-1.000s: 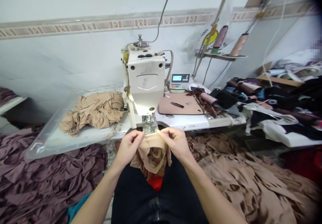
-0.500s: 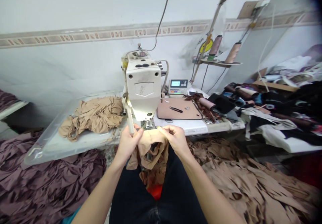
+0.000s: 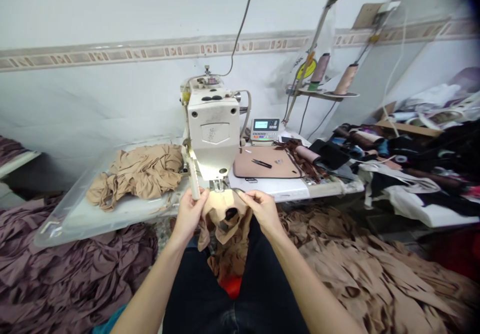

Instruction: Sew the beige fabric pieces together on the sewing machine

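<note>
Where hands work: just below presser foot (image 3: pixel 218 185) of industrial sewing mach. (image 3: pixel 213 129), abt 6 o'clock from it, above lap.
L hand (image 3: pixel 189 214): clenched on upper-left edge of tan sheer fabric (image 3: pixel 225 219), fingers pinching it.
R hand (image 3: pixel 264 211): grasping same piece at right edge, thumb & fingers together.
Why held so: two pinches spread the fabric, so a hole in it gapes & its top edge sits near the foot; rest hangs over dark trousers (image 3: pixel 195 294).
Surface: white sewing surface (image 3: pixel 288 189), clear plastic tray (image 3: pixel 63 229) w/ bunched tan cloth (image 3: pixel 137 174) at 10 o'clock; tan mat (image 3: pixel 266 163) w/ black snips (image 3: pixel 261 163) at 1 o'clock, within reach.
Heaps: mauve cloth (image 3: pixel 75 274) at 8 o'clock, tan cut pieces (image 3: pixel 360 264) at 4 o'clock.
Shelf: thread cones (image 3: pixel 347 79) at 2 o'clock.
</note>
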Action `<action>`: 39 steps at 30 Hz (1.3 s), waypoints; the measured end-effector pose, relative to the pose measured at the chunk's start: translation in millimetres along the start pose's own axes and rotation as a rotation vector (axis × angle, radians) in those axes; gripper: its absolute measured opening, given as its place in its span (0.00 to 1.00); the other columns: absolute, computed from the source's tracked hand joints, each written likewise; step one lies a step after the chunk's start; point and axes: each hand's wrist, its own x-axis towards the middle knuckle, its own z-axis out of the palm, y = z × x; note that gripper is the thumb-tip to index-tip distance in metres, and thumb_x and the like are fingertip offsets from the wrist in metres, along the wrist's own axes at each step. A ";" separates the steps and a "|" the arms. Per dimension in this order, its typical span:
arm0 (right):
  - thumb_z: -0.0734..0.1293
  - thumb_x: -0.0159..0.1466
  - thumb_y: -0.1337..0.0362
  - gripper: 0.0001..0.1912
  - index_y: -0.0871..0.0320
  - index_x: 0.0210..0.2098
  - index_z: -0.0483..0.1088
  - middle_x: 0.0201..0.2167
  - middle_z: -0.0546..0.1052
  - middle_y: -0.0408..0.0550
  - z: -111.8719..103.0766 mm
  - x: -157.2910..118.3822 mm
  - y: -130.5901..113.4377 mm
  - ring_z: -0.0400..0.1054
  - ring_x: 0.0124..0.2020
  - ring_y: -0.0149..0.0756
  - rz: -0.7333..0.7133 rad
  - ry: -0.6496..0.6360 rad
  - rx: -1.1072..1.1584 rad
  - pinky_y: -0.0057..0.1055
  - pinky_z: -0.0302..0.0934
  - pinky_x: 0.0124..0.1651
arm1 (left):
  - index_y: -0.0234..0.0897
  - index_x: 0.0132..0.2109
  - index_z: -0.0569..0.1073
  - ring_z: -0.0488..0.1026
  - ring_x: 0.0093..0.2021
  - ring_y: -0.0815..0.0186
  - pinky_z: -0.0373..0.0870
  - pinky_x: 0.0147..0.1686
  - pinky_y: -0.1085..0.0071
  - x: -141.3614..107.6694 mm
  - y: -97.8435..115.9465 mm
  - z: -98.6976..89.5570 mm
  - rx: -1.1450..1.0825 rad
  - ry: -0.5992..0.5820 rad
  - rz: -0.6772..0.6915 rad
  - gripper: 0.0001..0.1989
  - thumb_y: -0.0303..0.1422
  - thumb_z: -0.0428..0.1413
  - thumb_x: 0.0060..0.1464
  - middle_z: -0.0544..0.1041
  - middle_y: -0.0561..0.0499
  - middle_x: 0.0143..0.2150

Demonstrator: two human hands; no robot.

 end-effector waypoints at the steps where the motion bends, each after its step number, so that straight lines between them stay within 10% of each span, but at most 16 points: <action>1: 0.78 0.59 0.41 0.24 0.58 0.32 0.80 0.30 0.80 0.48 -1.1 -4.8 4.7 0.71 0.32 0.41 -0.011 0.027 -0.007 0.33 0.64 0.36 | 0.38 0.43 0.73 0.71 0.29 0.67 0.67 0.32 0.74 -2.7 -4.9 -6.2 -0.007 0.002 -0.006 0.23 0.53 0.65 0.59 0.73 0.56 0.29; 9: 0.68 0.68 0.36 0.32 0.57 0.24 0.77 0.26 0.79 0.50 26.6 -68.2 17.0 0.62 0.20 0.34 0.062 0.001 0.043 0.33 0.57 0.25 | 0.35 0.42 0.79 0.72 0.29 0.68 0.68 0.35 0.74 -8.1 -25.3 -64.0 0.086 0.087 0.022 0.24 0.52 0.71 0.53 0.75 0.56 0.27; 17: 0.76 0.61 0.37 0.30 0.58 0.44 0.77 0.34 0.77 0.46 66.6 -82.7 0.2 0.66 0.28 0.33 0.163 -0.315 0.207 0.29 0.63 0.29 | 0.35 0.44 0.83 0.80 0.40 0.58 0.76 0.40 0.69 -37.6 -24.9 -42.1 -0.049 0.005 -0.143 0.28 0.56 0.70 0.53 0.85 0.44 0.40; 23: 0.70 0.68 0.37 0.29 0.55 0.28 0.67 0.19 0.65 0.38 32.0 -81.9 -29.4 0.58 0.18 0.29 0.107 -0.281 0.093 0.28 0.51 0.23 | 0.34 0.39 0.84 0.66 0.24 0.70 0.61 0.22 0.76 -61.8 -35.0 -38.6 -0.048 -0.254 -0.199 0.24 0.54 0.68 0.57 0.75 0.51 0.30; 26: 0.69 0.68 0.37 0.30 0.54 0.25 0.62 0.17 0.60 0.36 5.9 -77.8 -43.6 0.53 0.18 0.28 0.131 -0.418 0.015 0.28 0.46 0.23 | 0.33 0.34 0.82 0.64 0.26 0.71 0.59 0.23 0.76 -65.8 -27.5 -42.4 0.002 -0.422 -0.107 0.21 0.49 0.67 0.60 0.72 0.50 0.33; 30: 0.70 0.69 0.46 0.30 0.56 0.21 0.58 0.20 0.55 0.37 -14.9 -75.6 -58.0 0.48 0.23 0.28 0.099 -0.708 -0.211 0.29 0.42 0.26 | 0.36 0.41 0.80 0.70 0.34 0.67 0.68 0.34 0.72 -72.7 -14.0 -34.4 0.046 -0.364 -0.014 0.15 0.45 0.66 0.63 0.76 0.47 0.40; 36: 0.76 0.65 0.49 0.23 0.60 0.23 0.74 0.19 0.58 0.35 -21.0 -75.0 -60.2 0.49 0.24 0.27 0.029 -1.020 -0.393 0.28 0.43 0.27 | 0.34 0.38 0.77 0.65 0.29 0.69 0.61 0.29 0.73 -92.6 -22.3 -8.8 0.064 -0.878 -0.253 0.20 0.48 0.69 0.57 0.73 0.52 0.32; 39: 0.75 0.66 0.49 0.20 0.61 0.30 0.81 0.22 0.69 0.39 -28.5 -73.0 -52.0 0.58 0.26 0.30 0.074 -0.974 -0.369 0.27 0.50 0.29 | 0.34 0.35 0.75 0.60 0.27 0.70 0.57 0.29 0.74 -97.0 -30.9 -12.2 0.045 -0.882 -0.294 0.23 0.52 0.65 0.61 0.67 0.55 0.27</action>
